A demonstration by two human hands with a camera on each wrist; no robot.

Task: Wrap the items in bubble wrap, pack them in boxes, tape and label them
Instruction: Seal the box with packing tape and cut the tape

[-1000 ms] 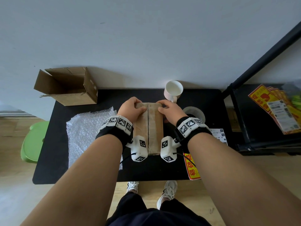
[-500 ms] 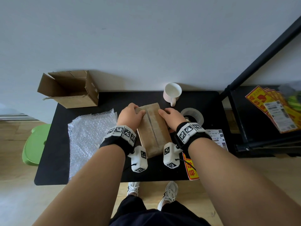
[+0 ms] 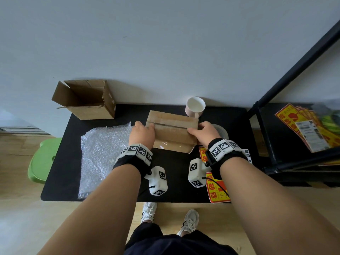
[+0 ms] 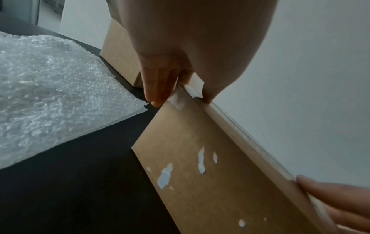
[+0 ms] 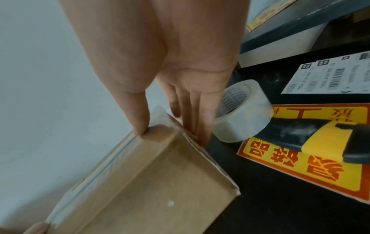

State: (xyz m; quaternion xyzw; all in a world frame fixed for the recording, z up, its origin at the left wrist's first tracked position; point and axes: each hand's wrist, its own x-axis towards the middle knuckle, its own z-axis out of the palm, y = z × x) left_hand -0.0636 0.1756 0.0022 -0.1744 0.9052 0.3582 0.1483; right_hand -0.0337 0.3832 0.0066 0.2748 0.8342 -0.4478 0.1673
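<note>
Head view: closed box (image 3: 172, 130) at table (image 3: 60, 184) centre, long axis 9 to 3 o'clock, taped seam up. Left hand (image 3: 142, 134) and right hand (image 3: 204, 132) pinch its 2 ends.

Left wrist: fingers (image 4: 158, 85) narrow on the corner edge.

Right wrist: thumb over, fingers (image 5: 200, 121) down the end. Judged light, stiff; grip the ends.

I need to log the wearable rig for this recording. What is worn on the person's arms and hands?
The forearms are bare, with no sleeves or gloves. Each wrist has a black strap topped by a band of white blocks printed with black square markers. Below the left hand and right hand hangs a white camera pod with similar markers and a thin black cable.
</note>
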